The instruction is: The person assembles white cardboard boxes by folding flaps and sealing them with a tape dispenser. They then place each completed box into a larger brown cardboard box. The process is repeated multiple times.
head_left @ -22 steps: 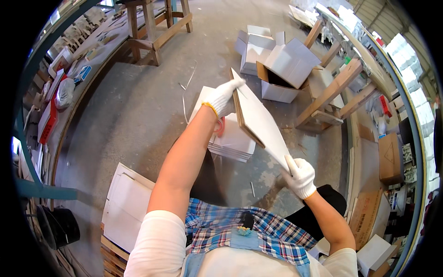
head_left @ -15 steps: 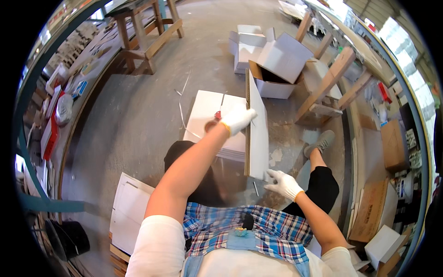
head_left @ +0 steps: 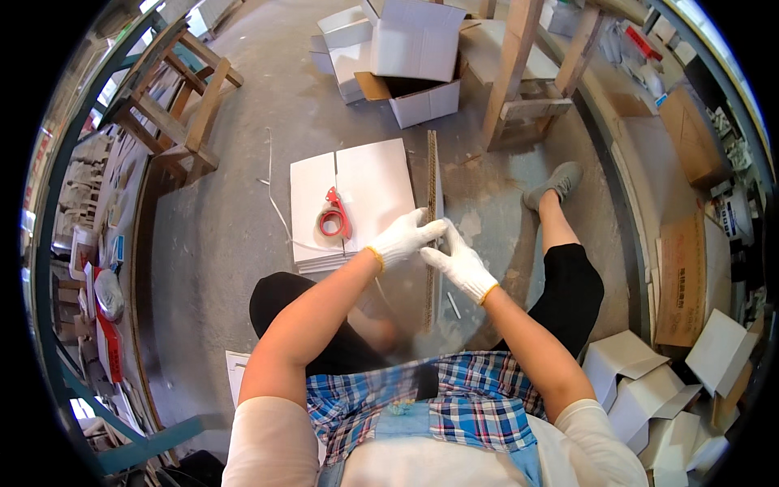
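Observation:
A flattened white cardboard box (head_left: 432,183) stands on its edge on the floor in front of me, its brown corrugated layers facing up. My left hand (head_left: 406,237), in a white knit glove, grips its top edge from the left. Just beside it, my right hand (head_left: 462,268), gloved alike, straddles the same edge, thumb on the left and fingers on the right. To the left lies a stack of flattened white boxes (head_left: 373,174). A red tape dispenser (head_left: 333,221) with a roll of tape rests on that stack.
Opened white boxes (head_left: 422,105) sit ahead, near a wooden trestle (head_left: 527,109). Another wooden stand (head_left: 182,105) is at far left. A thin white strap (head_left: 272,174) lies on the floor. Small white boxes (head_left: 625,365) pile up at lower right, near a brown carton (head_left: 680,276).
The flattened box has turned from showing its white face to nearly edge-on. My right hand has come up from below to its top edge, beside my left. The view has shifted.

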Demonstrator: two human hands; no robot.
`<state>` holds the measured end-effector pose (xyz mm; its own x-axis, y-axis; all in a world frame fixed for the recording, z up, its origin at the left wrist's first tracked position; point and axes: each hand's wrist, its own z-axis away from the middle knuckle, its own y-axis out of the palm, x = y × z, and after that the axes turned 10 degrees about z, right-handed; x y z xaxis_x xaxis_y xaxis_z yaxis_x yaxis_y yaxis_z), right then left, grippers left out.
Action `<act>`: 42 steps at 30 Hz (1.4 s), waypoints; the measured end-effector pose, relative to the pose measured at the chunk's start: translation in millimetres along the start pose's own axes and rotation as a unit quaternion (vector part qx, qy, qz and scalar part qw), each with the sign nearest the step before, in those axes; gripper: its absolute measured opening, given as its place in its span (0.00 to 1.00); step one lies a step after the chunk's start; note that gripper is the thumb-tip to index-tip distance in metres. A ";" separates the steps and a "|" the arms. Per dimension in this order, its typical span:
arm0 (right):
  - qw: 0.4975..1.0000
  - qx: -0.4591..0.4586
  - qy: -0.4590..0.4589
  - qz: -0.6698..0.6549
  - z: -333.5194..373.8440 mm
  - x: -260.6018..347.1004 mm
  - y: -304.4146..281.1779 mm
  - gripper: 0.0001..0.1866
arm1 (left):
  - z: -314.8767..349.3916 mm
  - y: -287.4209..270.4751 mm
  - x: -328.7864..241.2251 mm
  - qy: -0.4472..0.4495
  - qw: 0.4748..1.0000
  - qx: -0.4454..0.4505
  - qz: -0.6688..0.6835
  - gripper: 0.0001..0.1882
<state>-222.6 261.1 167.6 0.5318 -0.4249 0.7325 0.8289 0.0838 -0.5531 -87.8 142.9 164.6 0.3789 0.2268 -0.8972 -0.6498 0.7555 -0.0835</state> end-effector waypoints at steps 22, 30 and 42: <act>0.954 -0.129 0.117 0.242 62.2 -17.6 -55.9 0.29 | -29.0 -3.4 -10.6 0.139 0.935 -0.183 -0.269 0.48; 0.897 -0.321 0.124 0.278 41.8 -75.1 -137.5 0.21 | -19.1 7.8 -8.4 0.227 0.954 -0.117 -0.154 0.38; 0.848 -0.254 0.163 0.436 -14.0 -76.2 -146.5 0.24 | 5.4 35.5 -10.1 0.102 0.918 -0.037 -0.382 0.40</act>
<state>-387.0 268.6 187.2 0.7598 -0.6338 -0.1453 -0.0801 0.1304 -0.9882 -111.1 170.8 173.1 0.6160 -0.4778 -0.6262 -0.2915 0.6003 -0.7448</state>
